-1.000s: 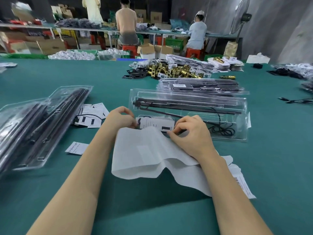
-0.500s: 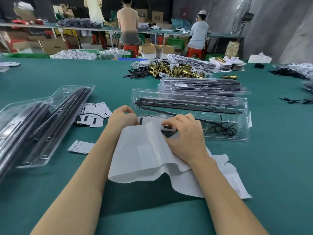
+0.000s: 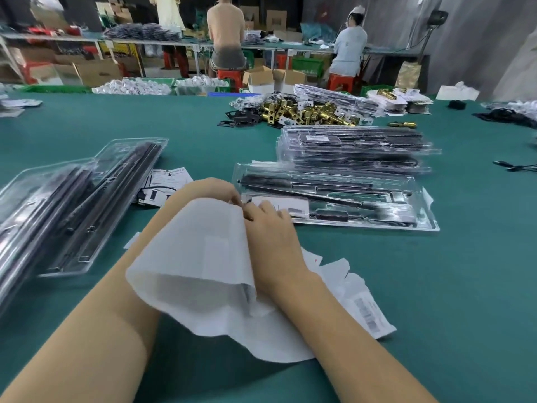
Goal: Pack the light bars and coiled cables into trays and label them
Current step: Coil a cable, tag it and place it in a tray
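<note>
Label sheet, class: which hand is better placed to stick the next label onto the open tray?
Probably the right hand: it pinches the label sheet edge nearest the open tray; the left hand sits farther away.

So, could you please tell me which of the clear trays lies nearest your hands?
The single tray just beyond the right hand, with a white label inside; the stack sits behind it.
</note>
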The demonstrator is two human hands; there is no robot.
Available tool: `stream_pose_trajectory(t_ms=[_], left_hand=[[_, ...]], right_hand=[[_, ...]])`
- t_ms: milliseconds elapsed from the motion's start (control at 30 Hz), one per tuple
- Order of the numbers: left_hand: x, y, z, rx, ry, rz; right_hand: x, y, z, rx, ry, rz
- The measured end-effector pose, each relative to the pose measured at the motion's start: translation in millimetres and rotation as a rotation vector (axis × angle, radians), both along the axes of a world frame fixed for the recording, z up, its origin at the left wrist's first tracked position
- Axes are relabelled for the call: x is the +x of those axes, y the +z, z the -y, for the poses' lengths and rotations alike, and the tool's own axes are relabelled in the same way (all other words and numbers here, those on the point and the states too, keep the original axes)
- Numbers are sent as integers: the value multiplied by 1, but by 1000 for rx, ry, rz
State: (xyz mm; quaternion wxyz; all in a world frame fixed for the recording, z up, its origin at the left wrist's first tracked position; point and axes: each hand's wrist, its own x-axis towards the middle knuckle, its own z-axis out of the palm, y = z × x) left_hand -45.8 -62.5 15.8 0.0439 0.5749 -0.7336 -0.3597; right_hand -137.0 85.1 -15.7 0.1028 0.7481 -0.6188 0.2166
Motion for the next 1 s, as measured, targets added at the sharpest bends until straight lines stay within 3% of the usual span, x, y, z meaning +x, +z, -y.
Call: stream_pose_trajectory(t_ms=[67, 133, 200, 300, 400, 500, 633, 800, 1000], left_hand=[[3, 7, 0, 11, -21, 84], [7, 8, -1, -51, -62, 82], [8, 7, -5, -34, -54, 67], [6, 3, -8, 278, 155, -71], [3, 0, -3, 225, 188, -115], [-1, -1, -3, 247, 269, -263], [4, 1, -9, 322, 255, -347], [-2, 6, -10, 319, 287, -315], [-9, 14, -9, 286, 286, -196]], right_hand=[[6, 3, -3, -59, -166, 17], [14, 5, -5, -47, -102, 144], [14, 5, -4, 72, 24, 275], [3, 7, -6, 230, 102, 418], [-1, 21, -12, 466, 178, 628], [17, 21, -14, 515, 160, 496], [25, 10, -16, 395, 145, 388], [45, 7, -21, 273, 10, 361], [65, 10, -22, 469, -2, 341]])
